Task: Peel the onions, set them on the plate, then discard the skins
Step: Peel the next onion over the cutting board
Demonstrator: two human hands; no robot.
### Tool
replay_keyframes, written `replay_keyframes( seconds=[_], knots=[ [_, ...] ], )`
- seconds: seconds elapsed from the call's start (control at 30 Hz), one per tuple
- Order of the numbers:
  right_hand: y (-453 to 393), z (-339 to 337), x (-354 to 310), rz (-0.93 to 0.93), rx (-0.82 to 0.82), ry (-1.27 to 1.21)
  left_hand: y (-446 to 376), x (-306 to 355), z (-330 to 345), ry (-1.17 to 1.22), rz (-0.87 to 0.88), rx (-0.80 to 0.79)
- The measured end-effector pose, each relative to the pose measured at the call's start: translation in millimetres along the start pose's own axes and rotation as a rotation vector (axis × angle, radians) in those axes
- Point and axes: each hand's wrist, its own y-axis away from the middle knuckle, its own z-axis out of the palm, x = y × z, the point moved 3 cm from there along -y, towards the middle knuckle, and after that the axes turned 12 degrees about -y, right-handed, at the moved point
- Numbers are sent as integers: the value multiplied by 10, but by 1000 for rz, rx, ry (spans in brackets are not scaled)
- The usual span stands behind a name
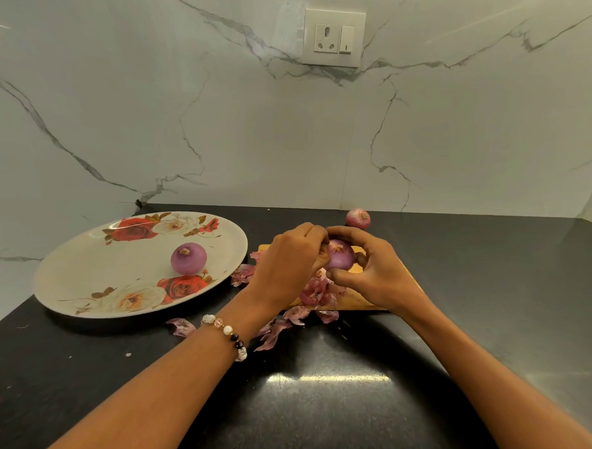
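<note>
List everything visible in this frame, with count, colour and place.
plate: one, white with roses, counter left
peeled onion: one, purple, on plate
held onion: one, purple, between both hands
far onion: one, red skin on, by the wall
board: one, wooden, under the hands
skins: many, pink, on board and counter
socket: one, white, on wall
bracelet: one, beaded, left wrist
left hand: grips held onion
right hand: grips held onion

Onion [339, 255] betw. both hands [289, 258]
</note>
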Motion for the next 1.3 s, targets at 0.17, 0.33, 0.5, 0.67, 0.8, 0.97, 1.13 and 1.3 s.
replay_keyframes(
  seconds=[0.17,0.33,0.5,0.67,0.8,0.97,1.13,1.3],
  knots=[
    [-2,-2,-2,0,6,-9,-6,-71,32,151,-235,-9],
    [-13,-23,-3,-2,28,-24,-2,-116,-10,317,-370,-12],
    [-18,-41,22,-23,19,2,-24,-105,-18,341,-186,-73],
    [-19,-30,26,-50,4,85,-9,-124,-30,201,-105,-17],
    [-24,-23,14,-65,-7,122,-17,-101,-63,194,-74,-2],
    [-24,-35,21,-60,19,129,3,-81,-15,241,-237,17],
    [-30,-51,0,-75,41,149,58,-94,62,435,-552,-44],
    [-28,-59,16,-35,64,50,98,-147,109,829,-895,-63]
  ],
)
